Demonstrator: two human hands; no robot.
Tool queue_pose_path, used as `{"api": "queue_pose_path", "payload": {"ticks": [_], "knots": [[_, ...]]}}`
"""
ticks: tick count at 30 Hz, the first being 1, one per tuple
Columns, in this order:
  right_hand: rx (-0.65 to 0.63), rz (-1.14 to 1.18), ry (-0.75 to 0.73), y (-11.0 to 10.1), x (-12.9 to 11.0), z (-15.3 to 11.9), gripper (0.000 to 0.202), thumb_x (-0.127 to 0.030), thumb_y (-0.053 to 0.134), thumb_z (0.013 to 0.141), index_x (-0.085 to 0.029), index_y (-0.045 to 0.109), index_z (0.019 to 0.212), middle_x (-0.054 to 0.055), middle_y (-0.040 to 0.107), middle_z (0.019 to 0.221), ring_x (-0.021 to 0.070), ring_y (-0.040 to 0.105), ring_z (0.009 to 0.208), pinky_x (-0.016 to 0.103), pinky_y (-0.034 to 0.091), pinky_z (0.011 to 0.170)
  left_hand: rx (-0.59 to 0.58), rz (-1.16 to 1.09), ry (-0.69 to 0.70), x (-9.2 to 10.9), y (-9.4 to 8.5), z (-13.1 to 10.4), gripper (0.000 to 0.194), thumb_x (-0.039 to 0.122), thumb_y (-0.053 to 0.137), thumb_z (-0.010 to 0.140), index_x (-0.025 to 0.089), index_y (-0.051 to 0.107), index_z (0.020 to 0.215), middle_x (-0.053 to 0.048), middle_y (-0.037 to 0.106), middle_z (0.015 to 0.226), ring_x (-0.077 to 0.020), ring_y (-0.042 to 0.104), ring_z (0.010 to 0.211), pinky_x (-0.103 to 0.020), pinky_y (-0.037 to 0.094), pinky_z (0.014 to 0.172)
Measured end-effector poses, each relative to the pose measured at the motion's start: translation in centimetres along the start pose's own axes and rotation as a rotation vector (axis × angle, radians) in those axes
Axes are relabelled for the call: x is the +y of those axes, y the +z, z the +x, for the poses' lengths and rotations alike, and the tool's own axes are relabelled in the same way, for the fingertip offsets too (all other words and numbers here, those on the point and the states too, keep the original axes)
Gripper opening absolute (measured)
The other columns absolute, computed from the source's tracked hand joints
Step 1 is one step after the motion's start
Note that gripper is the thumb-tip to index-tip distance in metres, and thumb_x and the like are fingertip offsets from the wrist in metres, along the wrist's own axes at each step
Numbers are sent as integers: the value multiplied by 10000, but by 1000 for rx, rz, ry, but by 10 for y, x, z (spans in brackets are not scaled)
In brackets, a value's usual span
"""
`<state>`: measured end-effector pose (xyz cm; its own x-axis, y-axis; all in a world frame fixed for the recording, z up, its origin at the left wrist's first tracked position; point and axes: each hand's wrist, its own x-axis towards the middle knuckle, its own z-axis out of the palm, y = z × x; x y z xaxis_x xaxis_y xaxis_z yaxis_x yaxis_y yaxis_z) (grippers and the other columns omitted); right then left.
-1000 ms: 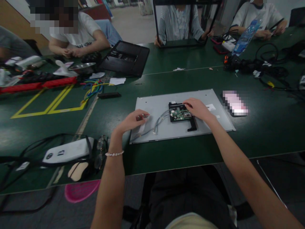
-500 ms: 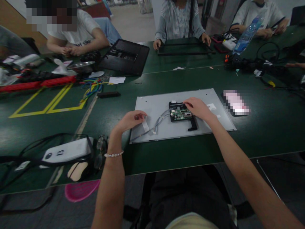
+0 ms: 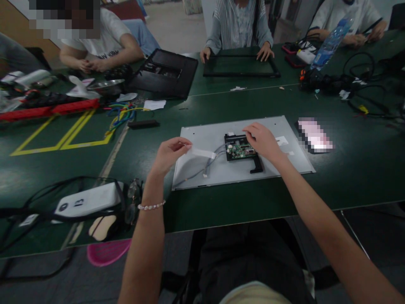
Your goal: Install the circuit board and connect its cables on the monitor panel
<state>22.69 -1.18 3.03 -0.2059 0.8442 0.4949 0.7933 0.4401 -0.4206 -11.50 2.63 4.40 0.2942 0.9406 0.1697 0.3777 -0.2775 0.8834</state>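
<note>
A silver-grey flat panel (image 3: pixel 202 139) lies on the table in front of me. On it sits a black plastic bracket (image 3: pixel 256 166) carrying a green circuit board (image 3: pixel 241 150), with grey cables (image 3: pixel 196 172) running left from it. My left hand (image 3: pixel 172 152) is closed in a pinch on one end of a whitish strip of tape (image 3: pixel 202 153). The strip's other end reaches to the cables; whether it still sticks there I cannot make out. My right hand (image 3: pixel 262 141) has its fingers curled on the bracket's upper right edge and hides that corner.
A phone (image 3: pixel 314 135) lies right of the panel. At left are a white case (image 3: pixel 90 200), a mouse (image 3: pixel 103 227), glasses (image 3: pixel 133 200) and coloured wires (image 3: pixel 122 117). Across the table a person's hands rest on a black frame (image 3: pixel 242 75). A bottle (image 3: pixel 332 42) stands back right.
My left hand has risen slightly, pulling the tape strip up so that it stretches out rightward over the cables. My right hand stays at the bracket. Across the table, the black frame has tilted lower.
</note>
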Motion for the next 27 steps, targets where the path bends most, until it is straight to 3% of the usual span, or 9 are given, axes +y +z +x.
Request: {"api": "queue_pose_path", "payload": {"ticks": [4, 7, 12, 19, 27], "knots": [[-27, 15, -55, 2, -13, 0, 287, -133, 419, 923, -156, 656, 1083, 128, 643, 1065, 256, 591, 1001, 405, 480, 880, -62, -8, 8, 1, 12, 0, 159, 313, 695, 776, 184, 687, 868, -34, 682, 824, -123, 595, 686, -241, 464, 602], [-89, 28, -131, 6, -26, -2, 300, -131, 422, 932, -143, 638, 1141, 137, 638, 1133, 256, 578, 1058, 413, 479, 915, -112, 133, 77, -3, 26, 1, 146, 317, 653, 813, 184, 691, 861, -29, 684, 823, -125, 593, 689, -246, 456, 608], [-244, 46, -313, 15, -50, -6, 293, -137, 436, 948, -147, 628, 1169, 133, 618, 1237, 246, 544, 1158, 440, 451, 989, 10, 394, 212, -4, 46, 0, 103, 251, 619, 847, 202, 677, 917, -22, 666, 885, -122, 594, 741, -248, 453, 645], [-405, 30, -506, 32, -73, -13, 261, -128, 446, 949, -120, 660, 1099, 137, 663, 1134, 233, 572, 1085, 418, 463, 937, 3, 414, 239, -7, 53, -2, 159, 220, 607, 853, 205, 645, 1007, -24, 645, 956, -119, 612, 752, -246, 482, 640], [-413, 28, -542, 35, -72, -16, 287, -61, 483, 892, -121, 655, 1114, 141, 640, 1184, 244, 552, 1126, 432, 416, 977, 41, 418, 272, -2, 58, -4, 144, 189, 561, 865, 193, 647, 981, -23, 640, 913, -134, 607, 776, -245, 474, 628]]}}
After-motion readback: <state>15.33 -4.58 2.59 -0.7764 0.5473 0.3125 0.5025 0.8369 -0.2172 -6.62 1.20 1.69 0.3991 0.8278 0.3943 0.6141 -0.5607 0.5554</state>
